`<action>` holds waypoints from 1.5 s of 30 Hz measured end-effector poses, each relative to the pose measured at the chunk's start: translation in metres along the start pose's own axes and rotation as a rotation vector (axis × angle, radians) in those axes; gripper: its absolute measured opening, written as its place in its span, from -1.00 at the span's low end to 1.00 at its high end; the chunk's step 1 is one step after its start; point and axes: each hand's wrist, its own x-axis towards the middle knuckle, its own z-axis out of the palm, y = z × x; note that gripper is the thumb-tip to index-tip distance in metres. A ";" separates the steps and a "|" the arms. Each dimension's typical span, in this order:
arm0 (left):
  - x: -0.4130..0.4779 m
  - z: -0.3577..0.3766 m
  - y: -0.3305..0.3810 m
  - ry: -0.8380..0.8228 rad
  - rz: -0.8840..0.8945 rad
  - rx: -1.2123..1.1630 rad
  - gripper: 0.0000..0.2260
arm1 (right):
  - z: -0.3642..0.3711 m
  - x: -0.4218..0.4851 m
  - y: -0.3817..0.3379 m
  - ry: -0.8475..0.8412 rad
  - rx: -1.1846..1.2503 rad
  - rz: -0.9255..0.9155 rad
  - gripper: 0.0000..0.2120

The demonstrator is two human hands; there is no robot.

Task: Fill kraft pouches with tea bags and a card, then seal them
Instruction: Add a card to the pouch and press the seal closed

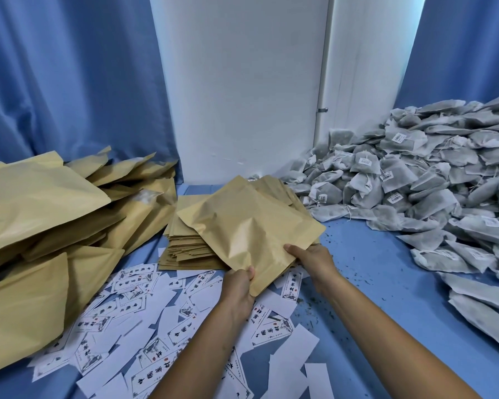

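Left hand (238, 286) and right hand (310, 259) each pinch one kraft pouch (248, 226); contents unseen.

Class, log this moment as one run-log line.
left hand: grips kraft pouch | right hand: grips pouch | stage: pouch held over stack

One kraft pouch (248, 226) is held up by two hands. One stack of flat pouches (185, 243) is seen. The filled pouches (41, 214), cards (144, 318) and tea bags (415, 180) are too many to be counted.
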 end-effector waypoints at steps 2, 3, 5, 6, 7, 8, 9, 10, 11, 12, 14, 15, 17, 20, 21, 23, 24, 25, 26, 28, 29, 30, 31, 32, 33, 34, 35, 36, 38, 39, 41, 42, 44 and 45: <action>0.000 0.001 -0.002 -0.013 -0.005 -0.012 -0.80 | 0.000 0.000 0.000 0.038 -0.005 -0.005 -0.91; -0.001 0.002 -0.002 -0.021 -0.008 -0.018 -0.79 | -0.001 0.000 0.000 0.056 0.001 -0.010 -0.92; -0.001 0.001 -0.003 -0.026 -0.008 -0.024 -0.79 | 0.001 -0.001 -0.001 0.047 0.011 -0.008 -0.92; -0.001 0.000 -0.003 -0.026 -0.005 -0.026 -0.78 | 0.001 -0.003 -0.001 0.024 0.009 -0.006 -0.91; -0.001 -0.001 -0.003 -0.029 -0.001 -0.027 -0.78 | 0.002 -0.004 0.000 -0.005 0.008 -0.003 -0.90; -0.001 -0.001 -0.003 -0.034 0.000 -0.028 -0.77 | 0.003 -0.005 0.001 -0.026 0.013 0.004 -0.90; -0.001 0.000 -0.004 -0.037 0.001 -0.031 -0.76 | 0.003 -0.005 0.002 -0.025 0.013 0.014 -0.90; -0.001 0.001 -0.004 -0.039 -0.001 -0.035 -0.75 | 0.002 -0.004 0.003 -0.004 0.008 0.024 -0.89; -0.002 0.001 -0.004 -0.041 -0.002 -0.038 -0.75 | 0.002 -0.004 0.004 0.025 -0.003 0.029 -0.88; -0.003 0.001 -0.004 -0.043 -0.002 -0.037 -0.74 | 0.002 -0.004 0.004 0.045 -0.007 0.032 -0.86; -0.003 0.000 -0.005 -0.043 0.006 -0.032 -0.74 | 0.003 -0.005 0.005 0.037 0.030 0.032 -0.86; -0.003 0.000 -0.005 -0.040 0.013 -0.027 -0.74 | 0.004 -0.007 0.005 0.001 0.064 0.039 -0.87; -0.002 0.001 -0.005 -0.037 0.032 -0.020 -0.75 | 0.007 -0.013 0.006 -0.100 0.077 0.076 -0.89; -0.002 0.001 -0.007 -0.084 0.045 0.007 -0.76 | 0.010 -0.014 0.012 -0.113 0.022 0.105 -0.91; -0.003 -0.001 -0.008 -0.112 0.036 0.048 -0.77 | 0.009 -0.014 0.013 -0.076 0.025 0.112 -0.93; -0.004 -0.005 -0.010 -0.149 0.009 0.137 -0.78 | 0.008 -0.012 0.013 -0.019 0.019 0.112 -0.94; -0.004 -0.008 -0.011 -0.148 0.003 0.166 -0.78 | 0.007 -0.013 0.012 -0.023 0.017 0.109 -0.95; -0.003 -0.010 -0.012 -0.139 0.004 0.186 -0.78 | 0.007 -0.013 0.012 -0.045 0.020 0.108 -0.95; -0.003 -0.011 -0.012 -0.132 0.003 0.207 -0.79 | 0.008 -0.014 0.012 -0.073 0.032 0.109 -0.94; -0.003 -0.012 -0.011 -0.140 -0.018 0.254 -0.78 | 0.009 -0.016 0.014 -0.112 0.051 0.112 -0.87; -0.002 -0.012 -0.010 -0.151 -0.025 0.280 -0.76 | 0.010 -0.017 0.016 -0.118 0.061 0.117 -0.85; -0.002 -0.012 -0.011 -0.159 -0.018 0.314 -0.75 | 0.009 -0.017 0.017 -0.112 0.073 0.118 -0.86; -0.002 -0.012 -0.011 -0.160 0.001 0.355 -0.75 | 0.010 -0.017 0.018 -0.096 0.078 0.114 -0.88; -0.001 -0.012 -0.011 -0.153 0.028 0.401 -0.75 | 0.010 -0.017 0.020 -0.076 0.077 0.109 -0.89; -0.001 -0.012 -0.012 -0.141 0.056 0.452 -0.76 | 0.010 -0.017 0.021 -0.058 0.072 0.106 -0.89; -0.002 -0.013 -0.012 -0.131 0.080 0.497 -0.77 | 0.010 -0.016 0.022 -0.049 0.072 0.106 -0.87; -0.002 -0.014 -0.012 -0.128 0.095 0.526 -0.79 | 0.009 -0.016 0.023 -0.050 0.078 0.110 -0.85; -0.002 -0.015 -0.012 -0.137 0.096 0.532 -0.82 | 0.009 -0.016 0.024 -0.060 0.088 0.120 -0.82; -0.003 -0.017 -0.011 -0.174 0.058 0.504 -0.88 | 0.006 -0.016 0.025 -0.087 0.095 0.144 -0.80; -0.003 -0.018 -0.011 -0.184 0.038 0.503 -0.87 | 0.005 -0.016 0.025 -0.096 0.083 0.151 -0.81; -0.002 -0.018 -0.010 -0.168 0.029 0.534 -0.82 | 0.003 -0.015 0.026 -0.121 0.059 0.159 -0.80; -0.001 -0.018 -0.009 -0.156 0.029 0.542 -0.81 | 0.003 -0.015 0.027 -0.147 0.044 0.166 -0.78; 0.000 -0.017 -0.010 -0.138 0.024 0.535 -0.84 | 0.003 -0.018 0.027 -0.227 0.018 0.177 -0.80; 0.000 -0.017 -0.010 -0.134 0.031 0.539 -0.87 | 0.004 -0.018 0.028 -0.259 0.023 0.173 -0.83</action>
